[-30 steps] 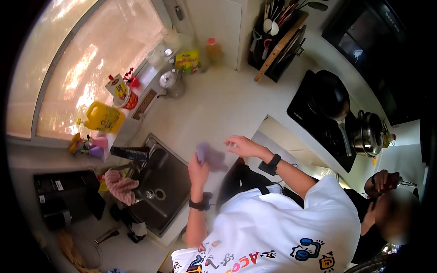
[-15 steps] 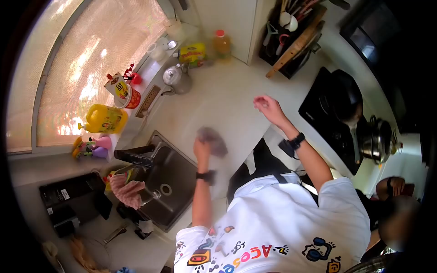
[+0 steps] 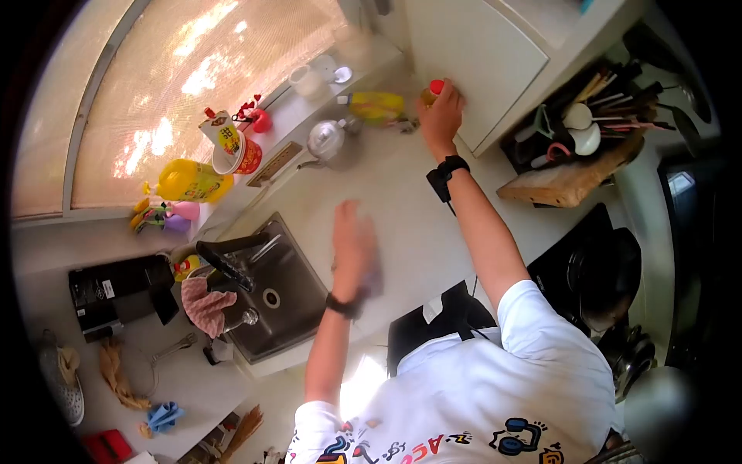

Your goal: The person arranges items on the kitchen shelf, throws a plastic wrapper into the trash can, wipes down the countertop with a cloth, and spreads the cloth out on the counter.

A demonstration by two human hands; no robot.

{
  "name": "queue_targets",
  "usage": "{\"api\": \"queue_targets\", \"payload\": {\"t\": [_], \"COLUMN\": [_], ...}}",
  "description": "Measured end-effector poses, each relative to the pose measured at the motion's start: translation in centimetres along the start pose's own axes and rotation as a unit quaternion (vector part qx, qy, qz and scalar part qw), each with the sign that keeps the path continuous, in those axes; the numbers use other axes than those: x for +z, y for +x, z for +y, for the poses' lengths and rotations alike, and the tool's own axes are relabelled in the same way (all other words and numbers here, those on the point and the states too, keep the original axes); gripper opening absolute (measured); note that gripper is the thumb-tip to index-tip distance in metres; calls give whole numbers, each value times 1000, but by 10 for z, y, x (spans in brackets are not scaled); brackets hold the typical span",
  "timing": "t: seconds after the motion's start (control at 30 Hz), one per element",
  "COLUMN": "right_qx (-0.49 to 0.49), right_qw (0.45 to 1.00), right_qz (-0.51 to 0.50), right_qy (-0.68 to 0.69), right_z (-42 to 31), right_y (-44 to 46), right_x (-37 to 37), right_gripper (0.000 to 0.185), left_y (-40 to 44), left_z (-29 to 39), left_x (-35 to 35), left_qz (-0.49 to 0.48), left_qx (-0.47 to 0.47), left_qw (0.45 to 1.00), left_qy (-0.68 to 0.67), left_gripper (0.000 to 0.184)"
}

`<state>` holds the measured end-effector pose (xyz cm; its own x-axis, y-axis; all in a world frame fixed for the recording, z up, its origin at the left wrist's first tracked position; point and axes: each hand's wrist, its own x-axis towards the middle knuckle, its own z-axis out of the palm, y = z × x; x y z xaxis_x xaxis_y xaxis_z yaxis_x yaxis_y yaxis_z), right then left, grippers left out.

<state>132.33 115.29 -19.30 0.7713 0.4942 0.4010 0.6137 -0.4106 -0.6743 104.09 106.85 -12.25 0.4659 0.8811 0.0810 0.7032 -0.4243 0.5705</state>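
My right hand reaches to the back of the counter. Its fingers are closed around the upper part of a bottle with a red cap; most of the bottle is hidden behind the hand. Over the counter beside the sink, my left hand is smeared by motion. A dark purplish cloth shows blurred under and beside that hand. Left of the bottle lies a yellow package, and a silver kettle stands nearby.
The sink with a black faucet is at left. A pink cloth hangs by it. A yellow jug stands on the sill. At right are a wooden board, a utensil holder and a stove with a black pan.
My right hand has moved forward from above the counter and taken hold of the red-capped bottle. My left hand has shifted slightly, still with the cloth. The head view has turned.
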Motion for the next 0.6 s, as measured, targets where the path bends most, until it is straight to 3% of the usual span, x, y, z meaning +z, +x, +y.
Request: {"api": "queue_targets", "payload": {"t": [0.07,0.17,0.33,0.43,0.53,0.6], "right_qx": [-25,-33,-103,-114,-81,-60], "right_qw": [1000,998,989,988,989,992], "right_qz": [15,-44,-100,-97,-114,-110], "right_qy": [2,19,29,44,42,26], "right_z": [2,6,14,23,25,22], "right_y": [-1,-2,13,22,31,29], "right_x": [4,-4,-7,-7,-3,-2], "right_gripper": [68,66,56,50,45,42], "left_y": [33,106,226,270,291,291], "left_z": [8,-8,-41,-52,-46,-41], "left_x": [5,18,47,68,70,61], "left_qz": [23,91,136,86,-93,-100], "left_qx": [22,63,249,274,160,162], "left_qw": [999,993,952,940,951,954], "left_qy": [4,32,116,186,247,231], "left_gripper": [36,36,41,33,19,13]}}
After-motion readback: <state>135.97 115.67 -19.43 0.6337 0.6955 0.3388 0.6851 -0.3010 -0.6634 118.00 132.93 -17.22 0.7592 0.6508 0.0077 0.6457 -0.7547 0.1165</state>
